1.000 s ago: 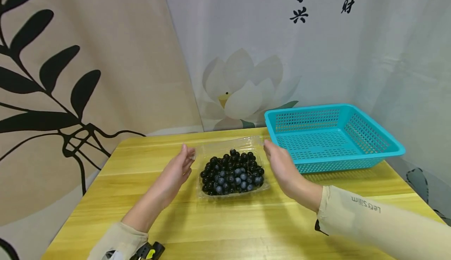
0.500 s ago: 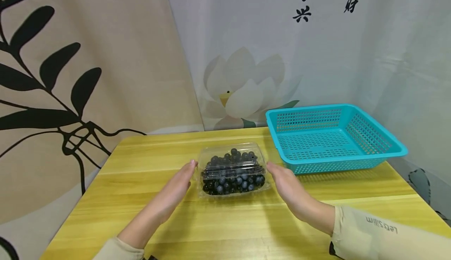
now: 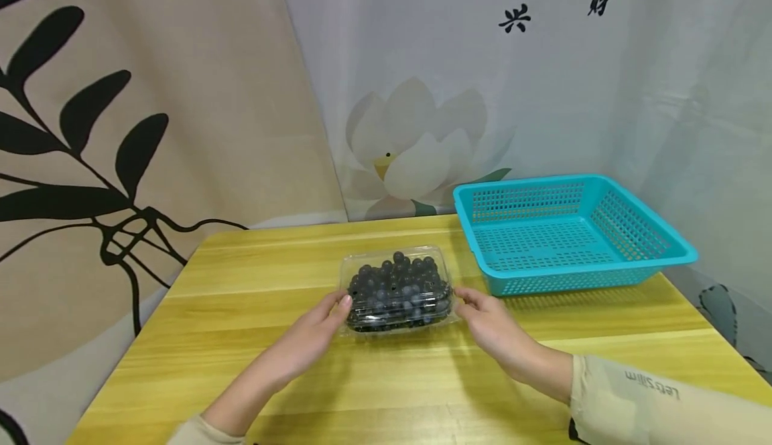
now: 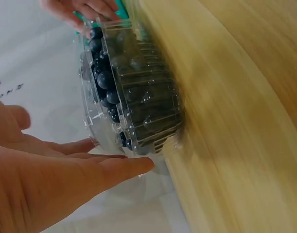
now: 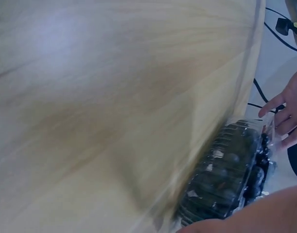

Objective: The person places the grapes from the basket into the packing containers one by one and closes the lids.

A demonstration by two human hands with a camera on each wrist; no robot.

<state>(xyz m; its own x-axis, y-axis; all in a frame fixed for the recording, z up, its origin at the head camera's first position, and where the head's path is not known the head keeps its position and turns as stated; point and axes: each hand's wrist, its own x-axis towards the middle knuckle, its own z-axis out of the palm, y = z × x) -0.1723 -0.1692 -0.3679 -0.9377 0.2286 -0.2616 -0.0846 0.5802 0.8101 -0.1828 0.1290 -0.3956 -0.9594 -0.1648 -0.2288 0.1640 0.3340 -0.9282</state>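
A clear plastic clamshell box (image 3: 395, 252) filled with dark berries, which look like blueberries, stands at the middle of the table. Its lid lies down over the fruit. At the box's left side is my left hand (image 3: 316, 331), its fingertips right at the rim. In the left wrist view the fingers (image 4: 131, 167) of this hand are fairly straight along the end of the box. My right hand (image 3: 497, 334) touches the opposite side with its thumb and fingertips. The right wrist view shows only part of that hand, low in the frame, beside the box (image 5: 218, 174).
A turquoise perforated plastic basket (image 3: 579, 267) stands at the back right of the wooden table (image 3: 253, 277). Behind the table hangs a printed curtain (image 3: 241, 96) with leaves, a lotus and characters. Bare tabletop shows left of the box and in front of it.
The lid, raised at the back one second ago, has come down over the berries. Both hands have moved from the lid's upper edge down to the sides of the box.
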